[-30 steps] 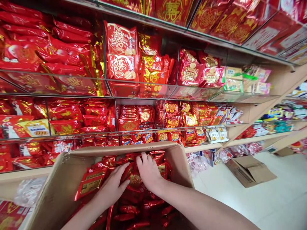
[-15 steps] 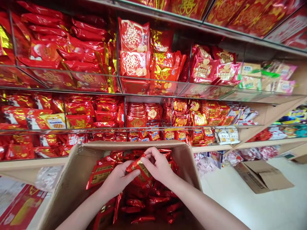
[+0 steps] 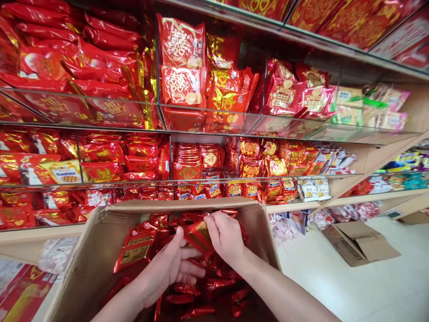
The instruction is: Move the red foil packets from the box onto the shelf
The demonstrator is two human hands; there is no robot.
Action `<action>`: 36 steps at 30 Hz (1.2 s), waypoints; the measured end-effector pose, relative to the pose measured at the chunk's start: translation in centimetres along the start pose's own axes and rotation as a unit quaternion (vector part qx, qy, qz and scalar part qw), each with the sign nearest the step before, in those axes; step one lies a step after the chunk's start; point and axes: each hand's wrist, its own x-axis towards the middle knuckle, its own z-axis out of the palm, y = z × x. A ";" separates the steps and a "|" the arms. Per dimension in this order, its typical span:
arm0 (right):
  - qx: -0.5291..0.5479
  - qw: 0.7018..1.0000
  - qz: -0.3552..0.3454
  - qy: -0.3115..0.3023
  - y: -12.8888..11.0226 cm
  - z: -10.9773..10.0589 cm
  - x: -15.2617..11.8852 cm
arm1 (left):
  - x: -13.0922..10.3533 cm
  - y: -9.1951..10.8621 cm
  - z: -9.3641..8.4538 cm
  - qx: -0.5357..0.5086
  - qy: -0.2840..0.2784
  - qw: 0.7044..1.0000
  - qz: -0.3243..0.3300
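Observation:
Both of my hands are inside a large cardboard box (image 3: pixel 78 250) of red foil snack packets (image 3: pixel 197 312). My right hand (image 3: pixel 226 237) pinches the top of a red and gold snack packet (image 3: pixel 200 236) between thumb and fingers. To the left, my left hand (image 3: pixel 174 264) is open, its thumb up beside that packet and its fingers spread beneath it. Whether the left hand touches the packet I cannot tell. Another packet with a gold label (image 3: pixel 136 250) leans at the box's left side.
Shelves of red packets rise behind the box, fronted by clear glass strips (image 3: pixel 208 114). A stack of red packets (image 3: pixel 187 167) fills a middle compartment. On the floor at right lies a folded cardboard box (image 3: pixel 360 243). Clear plastic bags (image 3: pixel 55 252) hang low at left.
My left hand has let go of the packet and spread its fingers. The right hand keeps its pinch on it. The view has shifted slightly.

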 end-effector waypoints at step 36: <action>-0.244 0.963 0.106 0.044 2.5 -6.6 12.3 | -0.2 0.9 -1.9 0.317 0.043 0.931 0.174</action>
